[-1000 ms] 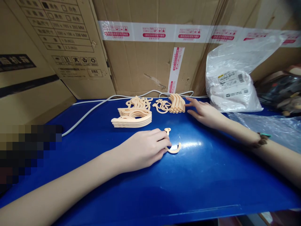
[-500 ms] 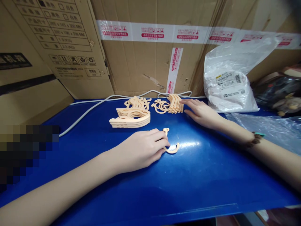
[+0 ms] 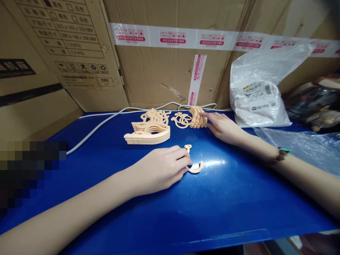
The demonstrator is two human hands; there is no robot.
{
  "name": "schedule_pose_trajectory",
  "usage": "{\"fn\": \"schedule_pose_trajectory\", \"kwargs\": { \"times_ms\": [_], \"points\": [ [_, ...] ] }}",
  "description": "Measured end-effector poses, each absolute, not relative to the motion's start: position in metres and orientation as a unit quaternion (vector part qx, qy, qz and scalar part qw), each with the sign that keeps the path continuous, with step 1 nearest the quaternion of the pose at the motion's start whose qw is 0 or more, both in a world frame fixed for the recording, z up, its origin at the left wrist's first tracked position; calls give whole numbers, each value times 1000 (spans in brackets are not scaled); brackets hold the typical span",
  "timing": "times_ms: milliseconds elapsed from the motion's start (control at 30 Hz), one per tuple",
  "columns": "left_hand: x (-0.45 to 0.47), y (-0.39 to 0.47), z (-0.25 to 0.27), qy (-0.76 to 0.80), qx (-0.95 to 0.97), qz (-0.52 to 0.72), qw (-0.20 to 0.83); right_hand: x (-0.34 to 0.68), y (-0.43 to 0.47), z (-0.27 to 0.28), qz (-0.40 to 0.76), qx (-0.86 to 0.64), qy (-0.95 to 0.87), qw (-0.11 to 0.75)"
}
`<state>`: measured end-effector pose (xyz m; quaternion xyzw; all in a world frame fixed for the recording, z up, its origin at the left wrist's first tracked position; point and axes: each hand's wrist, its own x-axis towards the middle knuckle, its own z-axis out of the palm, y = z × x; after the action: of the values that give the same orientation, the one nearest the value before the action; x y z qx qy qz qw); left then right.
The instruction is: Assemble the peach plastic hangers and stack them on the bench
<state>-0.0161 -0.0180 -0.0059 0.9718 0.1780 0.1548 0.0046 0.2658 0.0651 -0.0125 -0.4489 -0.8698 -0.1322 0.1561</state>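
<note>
My left hand (image 3: pixel 167 166) is closed on a beige plastic hanger hook (image 3: pixel 196 169), low over the blue table. The hook's curved end and a small knob stick out past my fingertips; the rest is hidden by the hand. Farther back, my right hand (image 3: pixel 224 127) reaches to a stack of curved beige hanger arms (image 3: pixel 197 117). Its index finger touches the stack's right side, and the thumb is apart below it. Several loose beige hooks (image 3: pixel 181 120) lie just left of that stack.
Left of the middle sits a neat stack of folded beige hangers (image 3: pixel 148 137), with more beige pieces (image 3: pixel 155 116) behind it. A white cable (image 3: pixel 98 132) runs along the back by cardboard boxes (image 3: pixel 159 78). A white plastic bag (image 3: pixel 259 95) stands at the right, near clear film (image 3: pixel 308 145).
My right hand has moved slightly left, so its index finger now lies farther over the stack of hanger arms. The left hand and its hook have stayed in place.
</note>
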Motion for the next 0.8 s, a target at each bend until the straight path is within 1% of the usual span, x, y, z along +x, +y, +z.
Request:
{"fn": "schedule_pose_trajectory", "kwargs": {
  "times_ms": [300, 567, 633, 800],
  "points": [
    [-16, -18, -5, 178, 972, 156, -3, 261, 60, -7, -195, -438, -861, 171],
    [-15, -19, -5, 183, 971, 150, 3, 257, 53, -2, -235, -415, -864, 158],
    [-15, -19, -4, 185, 971, 150, 2, 257, 49, 1, -247, -404, -865, 169],
    [-17, -19, -3, 182, 972, 148, -2, 257, 29, 9, -274, -382, -851, 233]
  ]
}}
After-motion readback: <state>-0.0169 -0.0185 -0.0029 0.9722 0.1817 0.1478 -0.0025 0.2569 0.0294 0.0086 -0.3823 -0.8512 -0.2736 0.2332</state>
